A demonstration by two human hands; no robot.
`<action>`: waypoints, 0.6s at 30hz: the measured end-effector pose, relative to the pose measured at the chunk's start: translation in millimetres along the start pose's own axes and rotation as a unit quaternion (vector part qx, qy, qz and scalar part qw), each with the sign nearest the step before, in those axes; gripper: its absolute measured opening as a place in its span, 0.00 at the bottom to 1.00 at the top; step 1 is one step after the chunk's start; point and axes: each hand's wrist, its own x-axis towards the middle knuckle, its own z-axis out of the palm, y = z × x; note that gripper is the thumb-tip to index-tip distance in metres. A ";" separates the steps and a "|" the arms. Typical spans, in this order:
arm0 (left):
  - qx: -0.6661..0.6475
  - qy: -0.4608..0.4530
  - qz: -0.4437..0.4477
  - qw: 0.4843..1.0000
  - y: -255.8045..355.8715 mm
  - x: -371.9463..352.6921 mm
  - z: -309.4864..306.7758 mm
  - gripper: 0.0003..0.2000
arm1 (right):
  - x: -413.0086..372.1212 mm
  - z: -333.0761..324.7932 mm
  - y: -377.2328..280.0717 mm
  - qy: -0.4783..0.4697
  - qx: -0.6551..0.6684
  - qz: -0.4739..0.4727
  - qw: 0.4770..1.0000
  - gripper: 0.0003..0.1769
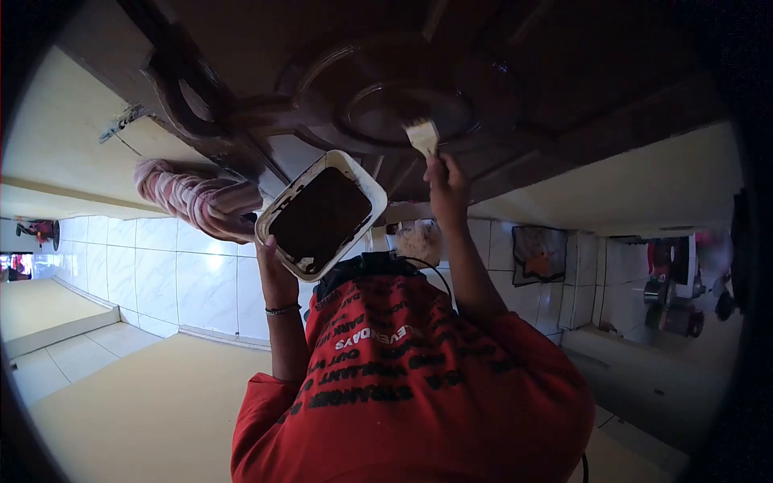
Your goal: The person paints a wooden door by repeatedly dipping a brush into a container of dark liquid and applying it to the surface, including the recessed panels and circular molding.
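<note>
Head camera: a right hand [448, 183] pinches the handle of a flat, pale-bristled brush [422, 135] at the oval moulding of a glossy, dark carved panel [378, 113], bristle contact too blurred to tell. Below, the left hand [278, 270] grips a rounded, smeared white tub [369, 187] of dark liquid [322, 216], fingers partly hidden. Brush-coating appears under way; the next move likely calls for smooth strokes along the curve, tub level.

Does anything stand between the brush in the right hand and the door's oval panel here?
Nothing visible does. The brush in the right hand overlaps the oval panel in view; contact is unclear. The container in the left hand sits off to one side.
</note>
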 end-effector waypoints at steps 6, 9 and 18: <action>0.007 -0.001 -0.001 1.000 0.2 -0.1 1.3 0.32 | -28.7 6.5 35.1 -0.017 -0.065 0.038 0.997 0.20; 0.007 -0.015 -0.018 1.000 0.3 3.3 -0.2 0.32 | -13.7 9.9 12.5 -0.023 -0.125 -0.051 0.991 0.21; 0.009 -0.015 -0.021 1.000 -1.6 5.7 1.9 0.32 | -7.9 3.2 -15.2 0.002 0.096 0.035 0.995 0.19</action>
